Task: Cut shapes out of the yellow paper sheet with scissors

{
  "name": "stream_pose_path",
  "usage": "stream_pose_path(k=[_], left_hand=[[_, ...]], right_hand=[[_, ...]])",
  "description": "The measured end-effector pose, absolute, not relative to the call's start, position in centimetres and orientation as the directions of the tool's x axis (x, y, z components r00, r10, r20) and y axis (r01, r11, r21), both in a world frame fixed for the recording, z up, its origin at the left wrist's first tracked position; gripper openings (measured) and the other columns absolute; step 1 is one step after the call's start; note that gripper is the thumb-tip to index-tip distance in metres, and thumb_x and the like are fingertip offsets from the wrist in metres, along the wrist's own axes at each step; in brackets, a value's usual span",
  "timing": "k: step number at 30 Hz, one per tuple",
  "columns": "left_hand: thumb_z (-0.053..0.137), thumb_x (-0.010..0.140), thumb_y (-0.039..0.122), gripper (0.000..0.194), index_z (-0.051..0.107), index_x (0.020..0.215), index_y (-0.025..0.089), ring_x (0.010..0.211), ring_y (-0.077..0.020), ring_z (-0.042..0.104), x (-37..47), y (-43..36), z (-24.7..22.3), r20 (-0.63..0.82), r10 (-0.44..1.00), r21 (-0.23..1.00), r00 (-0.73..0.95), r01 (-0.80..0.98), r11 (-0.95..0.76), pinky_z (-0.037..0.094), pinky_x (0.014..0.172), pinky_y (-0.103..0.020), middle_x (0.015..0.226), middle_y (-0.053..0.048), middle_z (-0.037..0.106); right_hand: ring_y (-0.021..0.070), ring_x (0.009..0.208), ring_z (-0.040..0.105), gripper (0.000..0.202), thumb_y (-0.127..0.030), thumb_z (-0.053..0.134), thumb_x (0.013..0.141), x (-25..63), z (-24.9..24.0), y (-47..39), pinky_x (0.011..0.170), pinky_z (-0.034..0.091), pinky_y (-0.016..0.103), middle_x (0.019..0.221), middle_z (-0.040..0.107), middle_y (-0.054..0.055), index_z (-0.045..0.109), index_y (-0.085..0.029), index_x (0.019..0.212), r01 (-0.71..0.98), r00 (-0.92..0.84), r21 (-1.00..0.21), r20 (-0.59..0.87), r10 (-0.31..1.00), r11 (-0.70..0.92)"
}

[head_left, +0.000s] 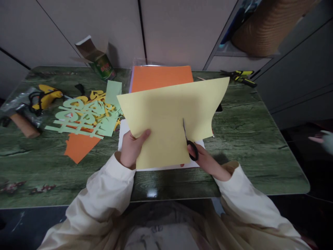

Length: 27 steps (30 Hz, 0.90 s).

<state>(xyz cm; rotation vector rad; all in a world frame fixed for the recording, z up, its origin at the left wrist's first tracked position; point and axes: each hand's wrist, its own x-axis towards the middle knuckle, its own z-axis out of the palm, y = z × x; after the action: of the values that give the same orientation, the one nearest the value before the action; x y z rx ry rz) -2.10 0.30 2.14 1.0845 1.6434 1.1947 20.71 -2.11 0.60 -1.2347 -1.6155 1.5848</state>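
Observation:
A large sheet of pale yellow paper (161, 118) is held up over the table in front of me. My left hand (132, 147) pinches its lower left side, thumb on top and the other fingers hidden behind. In my right hand (205, 159) are scissors with black handles (192, 151). Their visible blade lies over the yellow sheet, at the upper end of a cut running up from the lower edge. To the right of that cut, a flap of the sheet stands apart from the left part. White paper (123, 130) lies beneath the sheet.
Orange paper (161, 76) lies behind the sheet. Left are green paper cutouts (88, 114), an orange scrap (80, 147), a yellow glue gun (48, 97) and a hammer-like tool with a wooden handle (24, 125). An opened box (100, 60) stands behind; black-and-yellow pliers (240, 78) lie at back right.

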Motion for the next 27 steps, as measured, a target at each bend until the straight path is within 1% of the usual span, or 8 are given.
stream_pose_path(k=[3,7,12,15,20,27], left_hand=[[0.07,0.066,0.034,0.028,0.069,0.083,0.012,0.073,-0.022,0.067,-2.04,0.27,2.18,-0.122,0.946,0.968,-0.302,0.177,0.181,0.056,0.066,-0.03,0.082,-0.009,0.071],[0.069,0.067,0.034,0.027,0.069,0.084,0.012,0.075,-0.0222,0.067,-1.94,0.27,2.23,-0.115,0.946,0.971,-0.302,0.168,0.172,0.056,0.067,-0.03,0.082,-0.009,0.071],[0.07,0.065,0.033,0.028,0.068,0.083,0.012,0.079,-0.0244,0.067,-2.01,0.29,2.18,-0.163,0.936,0.968,-0.311,0.134,0.213,0.056,0.068,-0.031,0.083,-0.01,0.071],[0.071,0.064,0.033,0.029,0.068,0.083,0.012,0.08,-0.0248,0.067,-2.05,0.28,2.14,-0.175,0.934,0.965,-0.312,0.135,0.226,0.056,0.069,-0.031,0.083,-0.011,0.071],[0.069,0.066,0.035,0.03,0.068,0.085,0.012,0.078,-0.0232,0.067,-2.04,0.27,2.13,-0.133,0.945,0.968,-0.298,0.165,0.188,0.056,0.069,-0.03,0.084,-0.01,0.071],[0.07,0.066,0.035,0.029,0.068,0.083,0.012,0.077,-0.0237,0.067,-1.89,0.25,2.35,-0.12,0.944,0.971,-0.307,0.162,0.177,0.057,0.068,-0.031,0.081,-0.01,0.071]], right_hand=[[0.0162,0.067,0.057,0.036,-0.051,0.036,0.09,20.73,0.39,-2.09,0.065,0.046,0.03,0.062,0.057,0.001,0.05,-0.02,0.075,0.223,-0.406,-0.969,-0.187,0.894,-0.102],[0.015,0.06,0.056,0.035,-0.049,0.035,0.091,20.67,0.3,-2.2,0.063,0.045,0.03,0.06,0.055,0.0,0.048,-0.021,0.074,0.162,-0.431,-0.975,-0.211,0.877,-0.154],[0.0149,0.059,0.057,0.037,-0.05,0.035,0.091,20.65,0.4,-2.29,0.065,0.045,0.031,0.061,0.057,0.0,0.049,-0.019,0.075,0.156,-0.446,-0.97,-0.236,0.864,-0.184],[0.0142,0.059,0.058,0.036,-0.049,0.036,0.091,20.68,0.45,-2.28,0.064,0.045,0.029,0.061,0.059,0.0,0.05,-0.019,0.075,0.148,-0.438,-0.973,-0.223,0.871,-0.175],[0.0136,0.058,0.058,0.035,-0.045,0.035,0.092,20.7,0.54,-2.28,0.065,0.045,0.029,0.061,0.059,0.0,0.05,-0.019,0.075,0.114,-0.462,-0.976,-0.217,0.86,-0.185],[0.0145,0.058,0.059,0.035,-0.046,0.035,0.092,20.64,0.51,-2.27,0.067,0.046,0.031,0.061,0.059,0.0,0.051,-0.018,0.078,0.134,-0.457,-0.974,-0.226,0.86,-0.185]])
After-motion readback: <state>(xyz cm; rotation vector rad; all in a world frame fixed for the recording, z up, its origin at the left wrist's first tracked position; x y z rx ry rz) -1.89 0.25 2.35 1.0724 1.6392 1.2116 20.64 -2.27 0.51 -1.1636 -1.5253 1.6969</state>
